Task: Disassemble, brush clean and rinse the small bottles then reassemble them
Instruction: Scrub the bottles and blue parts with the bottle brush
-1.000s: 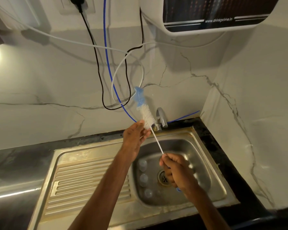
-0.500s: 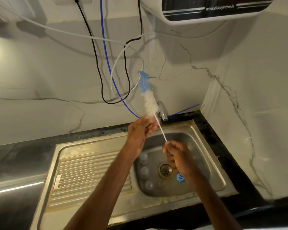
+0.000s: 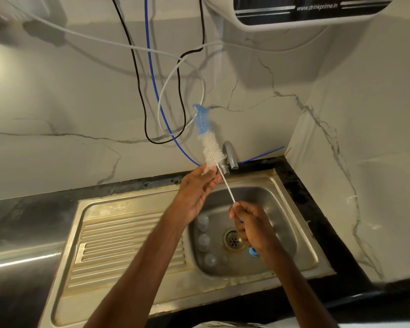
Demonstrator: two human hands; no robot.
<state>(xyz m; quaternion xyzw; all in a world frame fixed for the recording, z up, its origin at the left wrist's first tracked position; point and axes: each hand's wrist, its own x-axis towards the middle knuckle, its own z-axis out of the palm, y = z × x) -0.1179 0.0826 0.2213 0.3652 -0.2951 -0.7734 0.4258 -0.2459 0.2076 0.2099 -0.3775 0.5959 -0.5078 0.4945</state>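
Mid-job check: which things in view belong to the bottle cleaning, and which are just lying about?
For the job:
- bottle brush, gripped by the right hand, left hand touching its bristles
- small bottles in the sink
- tap

Just there:
- water purifier
- wall cables
- drainboard

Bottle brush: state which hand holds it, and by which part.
The right hand grips the bottle brush low on its wire handle; the left hand touches the lowest bristles.
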